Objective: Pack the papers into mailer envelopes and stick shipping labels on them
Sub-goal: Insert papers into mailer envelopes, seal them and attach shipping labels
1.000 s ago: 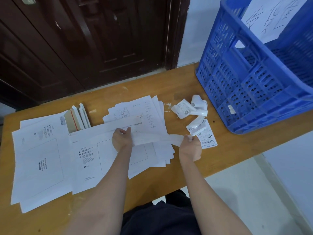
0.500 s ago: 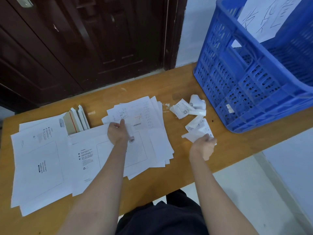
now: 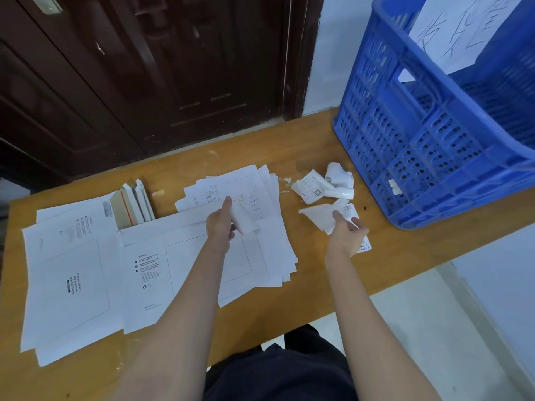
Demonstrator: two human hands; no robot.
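Label [image 3: 244, 219] sits in the left hand [image 3: 221, 224], pinched between thumb and fingers; grip closed on it, label standing just above the upper right part of the mailer envelope [image 3: 185, 256]. Envelope lies flat on the table [image 3: 318, 146], long axis running left to right, its outlined label box directly below and toward the person from the left hand. Judgement: left hand is the nearer one for the stick-down; the move is short, down and slightly back.

Right hand [image 3: 346, 235] is well apart to the right, fingers curled round a crumpled white backing strip [image 3: 318, 217] beside the discarded backing scraps [image 3: 324, 183]. Loose papers [image 3: 260, 192] lie under and beyond the envelope's right end.
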